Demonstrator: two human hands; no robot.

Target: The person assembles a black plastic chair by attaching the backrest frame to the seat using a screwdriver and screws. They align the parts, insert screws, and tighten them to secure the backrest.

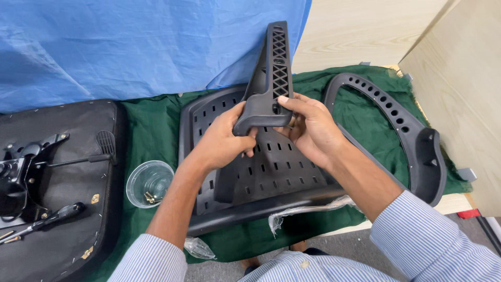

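Note:
Both my hands hold a black plastic chair bracket [271, 68] with a lattice-ribbed face, standing upright over the middle of the table. My left hand [224, 138] grips its lower curved end from the left. My right hand [310, 128] holds the same end from the right, thumb on the front. Under my hands lies a black perforated chair back panel [271, 167] on a green cloth [151, 130].
A curved black armrest frame [412, 130] with holes lies at the right. At the left an upturned black seat [68, 172] carries a metal mechanism [21, 167] and a screwdriver [47, 219]. A clear plastic cup [148, 183] holds screws. Blue sheet [130, 47] behind, wooden panels [459, 78] at right.

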